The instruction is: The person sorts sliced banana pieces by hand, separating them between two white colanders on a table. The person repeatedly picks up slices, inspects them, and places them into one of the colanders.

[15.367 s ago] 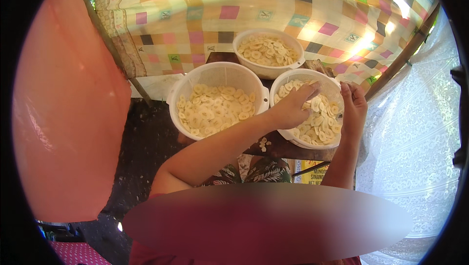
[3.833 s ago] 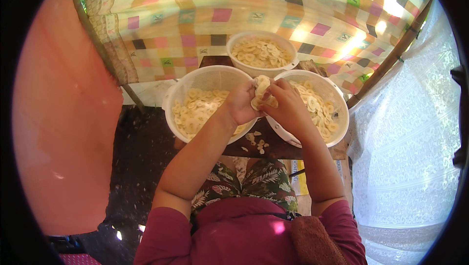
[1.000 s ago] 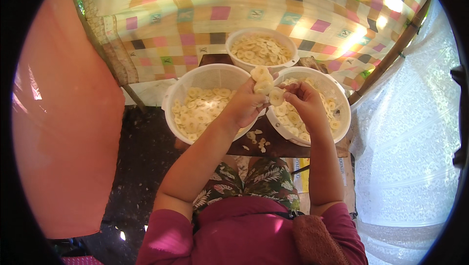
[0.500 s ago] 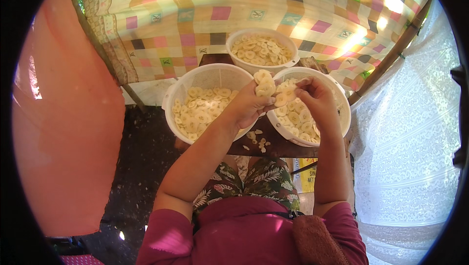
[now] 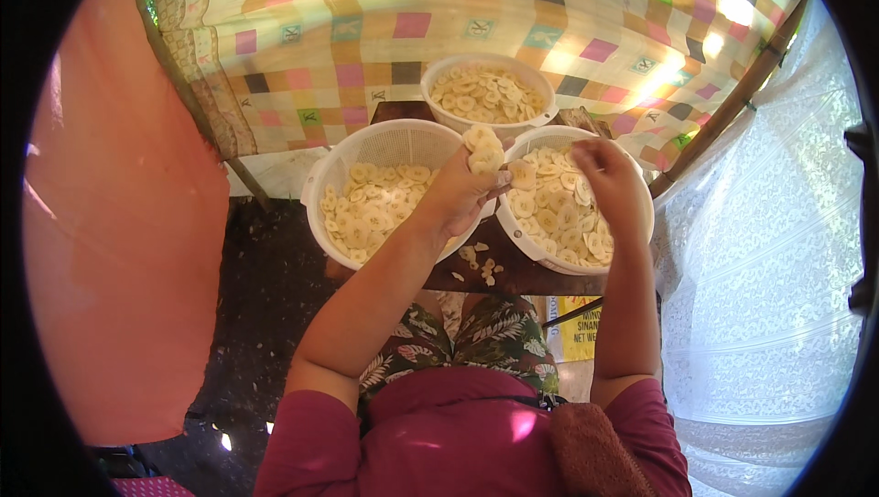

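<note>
A small dark wooden worktop (image 5: 513, 270) carried three white colanders (image 5: 385, 187) of banana slices, with loose slices (image 5: 478, 262) near its front edge.

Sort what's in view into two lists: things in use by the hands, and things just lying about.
In use:
left hand, holding a stack of slices
right hand, in the right basket

Lying about:
left basket of slices
far basket of slices
scraps on the table
checked cloth
lace curtain
</note>
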Available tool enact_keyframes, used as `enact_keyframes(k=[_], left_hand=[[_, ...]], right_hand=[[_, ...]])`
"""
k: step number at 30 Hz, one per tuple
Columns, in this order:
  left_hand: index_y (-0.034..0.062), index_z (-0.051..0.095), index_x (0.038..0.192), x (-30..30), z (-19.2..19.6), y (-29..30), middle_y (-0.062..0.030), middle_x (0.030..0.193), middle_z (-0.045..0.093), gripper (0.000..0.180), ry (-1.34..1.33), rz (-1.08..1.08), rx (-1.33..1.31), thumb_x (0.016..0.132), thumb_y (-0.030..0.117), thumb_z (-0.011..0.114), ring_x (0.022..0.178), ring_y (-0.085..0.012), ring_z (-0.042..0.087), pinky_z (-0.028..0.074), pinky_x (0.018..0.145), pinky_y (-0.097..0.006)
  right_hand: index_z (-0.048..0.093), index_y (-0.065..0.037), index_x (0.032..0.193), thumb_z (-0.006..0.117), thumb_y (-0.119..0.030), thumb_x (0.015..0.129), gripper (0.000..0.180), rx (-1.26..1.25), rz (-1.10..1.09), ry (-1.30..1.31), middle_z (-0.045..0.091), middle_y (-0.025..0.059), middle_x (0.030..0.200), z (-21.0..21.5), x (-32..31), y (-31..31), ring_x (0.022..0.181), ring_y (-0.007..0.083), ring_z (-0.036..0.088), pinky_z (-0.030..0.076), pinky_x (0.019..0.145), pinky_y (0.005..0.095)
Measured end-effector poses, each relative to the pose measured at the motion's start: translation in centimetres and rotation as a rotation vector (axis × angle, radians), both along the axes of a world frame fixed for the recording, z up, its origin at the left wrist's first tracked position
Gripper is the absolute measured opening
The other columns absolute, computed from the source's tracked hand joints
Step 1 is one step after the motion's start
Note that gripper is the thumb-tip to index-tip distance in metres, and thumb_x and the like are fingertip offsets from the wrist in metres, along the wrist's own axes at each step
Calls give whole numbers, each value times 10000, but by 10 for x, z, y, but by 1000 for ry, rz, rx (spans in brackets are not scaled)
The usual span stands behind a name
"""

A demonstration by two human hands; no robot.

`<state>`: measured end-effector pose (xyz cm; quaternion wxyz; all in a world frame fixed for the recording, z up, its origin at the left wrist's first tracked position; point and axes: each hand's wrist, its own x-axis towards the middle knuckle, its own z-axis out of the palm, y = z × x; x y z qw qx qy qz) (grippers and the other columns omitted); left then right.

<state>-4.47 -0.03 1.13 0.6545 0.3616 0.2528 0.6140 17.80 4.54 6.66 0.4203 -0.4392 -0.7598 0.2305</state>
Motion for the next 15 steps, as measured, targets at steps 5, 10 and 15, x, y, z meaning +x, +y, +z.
enact_keyframes(k=[5,10,15], left_hand=[[68,365,1396,1,2,-1,-99,1411,479,577,9,-25,24,877,-80,569,1211,-214,550,488,1003,-349],[48,399,1357,-4,3,-1,-179,1387,479,438,-162,-29,-14,941,82,533,1249,-314,512,458,1045,-437],[6,405,1372,-6,10,-3,-230,1389,460,464,-336,-149,-98,1011,291,345,1283,-381,469,405,1080,-518]], right_hand=[[625,10,1147,679,-96,875,297,-150,255,130,647,21,868,-18,-43,-26,816,87,602,479,736,242],[683,6,1051,666,-157,888,232,-61,106,222,671,72,860,-9,-27,8,797,146,630,491,755,279],[701,-5,984,694,-174,850,216,62,-222,-9,671,102,877,9,15,40,810,201,643,499,775,313]])
